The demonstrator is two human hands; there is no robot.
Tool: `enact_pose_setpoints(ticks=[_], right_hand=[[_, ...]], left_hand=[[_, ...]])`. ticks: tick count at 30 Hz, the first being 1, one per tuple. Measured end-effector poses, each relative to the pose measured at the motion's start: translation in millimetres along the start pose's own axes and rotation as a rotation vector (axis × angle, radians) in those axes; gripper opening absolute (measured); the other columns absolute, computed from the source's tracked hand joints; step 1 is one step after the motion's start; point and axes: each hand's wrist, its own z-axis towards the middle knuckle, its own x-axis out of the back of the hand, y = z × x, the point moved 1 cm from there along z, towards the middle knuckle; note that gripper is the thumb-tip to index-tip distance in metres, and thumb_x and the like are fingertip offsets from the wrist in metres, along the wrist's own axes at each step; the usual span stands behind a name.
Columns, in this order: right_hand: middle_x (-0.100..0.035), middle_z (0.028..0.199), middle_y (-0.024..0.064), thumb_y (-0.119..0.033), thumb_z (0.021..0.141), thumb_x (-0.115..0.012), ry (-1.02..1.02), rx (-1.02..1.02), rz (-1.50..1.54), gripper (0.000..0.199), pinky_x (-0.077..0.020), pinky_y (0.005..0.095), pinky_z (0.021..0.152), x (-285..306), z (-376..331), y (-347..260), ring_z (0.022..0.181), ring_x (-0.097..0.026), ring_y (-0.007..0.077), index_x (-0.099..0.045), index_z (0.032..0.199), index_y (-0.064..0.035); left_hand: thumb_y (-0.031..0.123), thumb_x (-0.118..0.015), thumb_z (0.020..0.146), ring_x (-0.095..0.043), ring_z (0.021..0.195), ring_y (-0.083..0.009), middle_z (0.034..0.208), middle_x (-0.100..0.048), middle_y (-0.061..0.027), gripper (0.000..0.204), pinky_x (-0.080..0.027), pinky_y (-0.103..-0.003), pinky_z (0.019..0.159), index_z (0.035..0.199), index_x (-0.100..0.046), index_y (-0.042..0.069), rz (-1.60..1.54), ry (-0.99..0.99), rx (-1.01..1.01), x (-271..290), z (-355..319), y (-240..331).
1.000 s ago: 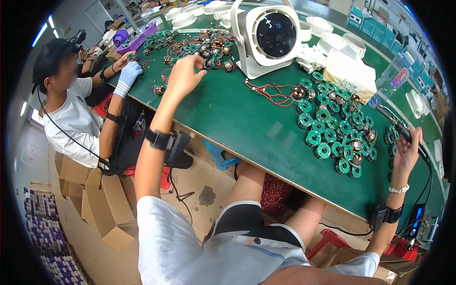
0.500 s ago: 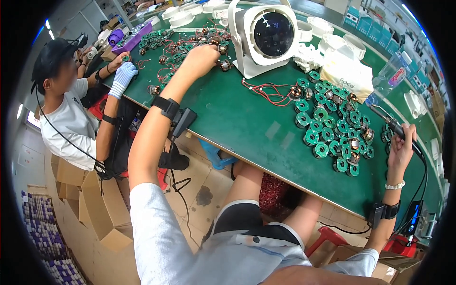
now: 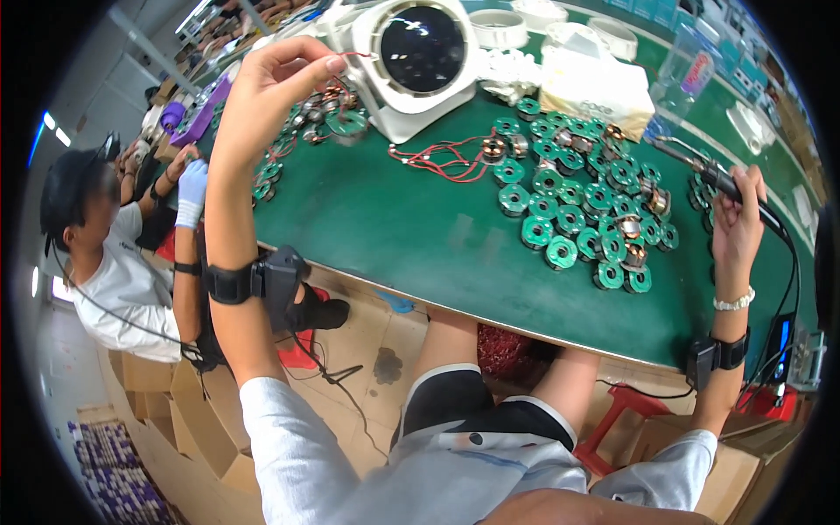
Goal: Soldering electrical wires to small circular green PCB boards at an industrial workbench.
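My left hand [image 3: 276, 83] is raised over the far left of the green table [image 3: 394, 227], thumb and fingers pinched on a thin red wire [image 3: 354, 55]. Just under the fingers lie copper-wound coils [image 3: 331, 92] and a green round board [image 3: 348, 122]; I cannot tell if the wire joins them. My right hand [image 3: 739, 214] grips a black soldering iron [image 3: 700, 171] at the table's right, its tip pointing left above a cluster of green round coil boards [image 3: 586, 210].
A white round device with a dark lens [image 3: 424, 48] stands at the back. Red wires with a coil [image 3: 446, 157] lie mid-table. A white packet [image 3: 595, 83] and clear bottle [image 3: 691, 66] sit behind. A co-worker [image 3: 96, 254] with a white glove [image 3: 191, 188] works on the left.
My left hand left the pile of coils at the far left and rose toward the white device, now pinching a red wire. My right hand keeps hold of the soldering iron.
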Motion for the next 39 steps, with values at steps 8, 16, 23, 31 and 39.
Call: enact_pose_setpoints(ticks=[8,16,23,31,39], right_hand=[[-0.040,0.052,-0.0031,-0.010,0.080,-0.060,-0.055,0.107,0.034,0.027,-0.0234,0.0156,0.038,0.1,3.7,-6.9,0.040,-0.029,0.0016,-0.040,0.062,-0.0109],[-0.038,0.052,-0.0050,-0.009,0.082,-0.056,-0.061,0.153,-0.114,0.024,-0.0231,0.0144,0.038,14.3,9.5,-12.7,0.038,-0.025,-0.0008,-0.040,0.063,-0.0105],[-0.033,0.053,-0.0060,-0.009,0.081,-0.056,-0.020,0.170,-0.211,0.025,-0.0260,0.0157,0.046,11.1,4.0,-13.7,0.043,-0.027,0.0004,-0.040,0.063,-0.0103],[-0.033,0.054,-0.0053,-0.009,0.081,-0.058,-0.018,0.111,-0.140,0.018,-0.0275,0.0160,0.047,7.0,0.2,-14.8,0.044,-0.026,0.0011,-0.045,0.068,-0.0088],[-0.034,0.054,-0.0048,-0.007,0.082,-0.055,-0.076,0.134,-0.156,0.018,-0.0255,0.0162,0.046,14.5,4.9,-13.2,0.043,-0.025,0.0008,-0.046,0.067,-0.0072]], left_hand=[[0.011,-0.060,0.082,-0.047,0.064,-0.0007,0.068,-0.055,0.0046,0.012,-0.037,-0.016,0.057,0.076,-0.057,0.001,-0.421,-0.236,-0.162,-142.7,27.1,65.4],[0.009,-0.060,0.081,-0.043,0.058,-0.0009,0.066,-0.052,0.0045,0.010,-0.033,-0.017,0.052,0.076,-0.057,0.001,-0.515,-0.191,-0.124,-209.7,33.9,66.2],[0.006,-0.061,0.079,-0.050,0.063,-0.0014,0.071,-0.057,0.0011,0.006,-0.041,-0.015,0.057,0.082,-0.060,0.000,-0.504,-0.096,-0.074,-209.2,26.2,57.9],[-0.001,-0.057,0.080,-0.053,0.069,-0.0054,0.079,-0.060,-0.0021,0.014,-0.041,-0.018,0.062,0.093,-0.062,-0.002,-0.121,-0.137,-0.376,-198.6,30.8,50.7],[-0.009,-0.062,0.062,-0.055,0.070,-0.0217,0.079,-0.056,-0.0072,0.021,-0.041,-0.027,0.063,0.081,-0.060,0.002,0.362,-0.208,-0.649,-176.1,30.4,71.5]])
